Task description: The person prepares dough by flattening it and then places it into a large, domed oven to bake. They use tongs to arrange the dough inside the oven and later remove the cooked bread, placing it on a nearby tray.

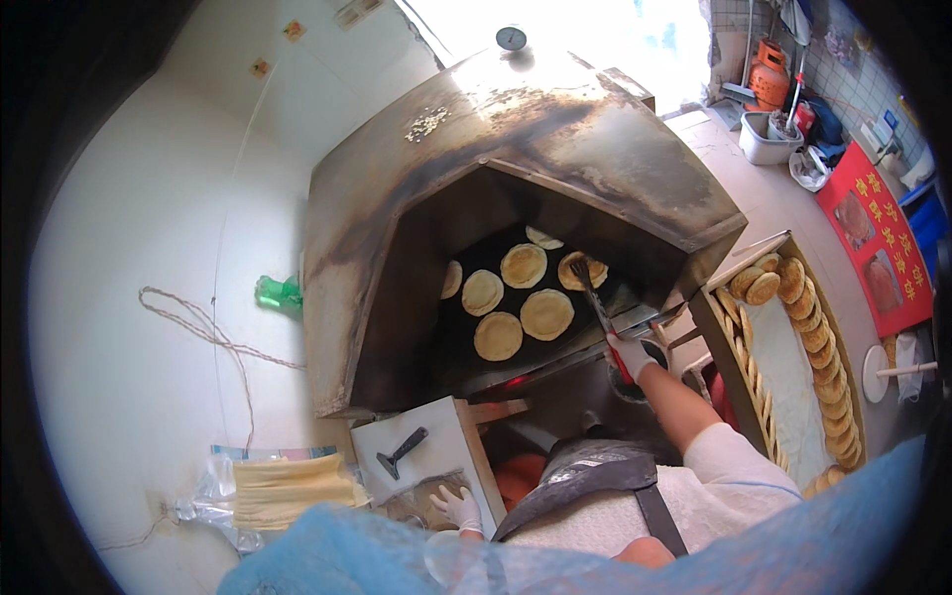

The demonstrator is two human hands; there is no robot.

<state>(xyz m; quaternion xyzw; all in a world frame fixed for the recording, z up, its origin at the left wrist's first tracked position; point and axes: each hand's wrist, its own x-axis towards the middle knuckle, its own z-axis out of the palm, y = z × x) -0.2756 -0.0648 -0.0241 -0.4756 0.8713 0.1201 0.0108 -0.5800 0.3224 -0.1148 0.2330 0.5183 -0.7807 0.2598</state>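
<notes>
My right hand (pixel 631 357), in a white glove, grips the red handle of a slotted metal spatula (pixel 593 296). The spatula's head lies over a browned flatbread (pixel 595 272) at the right side of the oven's dark baking plate (pixel 513 299). Several paler round flatbreads (pixel 547 314) lie spread on that plate. My left hand (pixel 459 509), gloved as well, has its fingers apart over a worn patch at the near end of a white board (pixel 416 439). It holds nothing that I can see. Farther up on the board lies a black-handled scraper (pixel 401 452).
The oven's metal hood (pixel 357 216) surrounds the plate and carries a dial thermometer (pixel 512 37). To the right, a tray (pixel 794 405) holds rows of baked flatbreads (pixel 824 357). A folded yellow cloth (pixel 294 489) and a cut green bottle (pixel 279 293) are on the left.
</notes>
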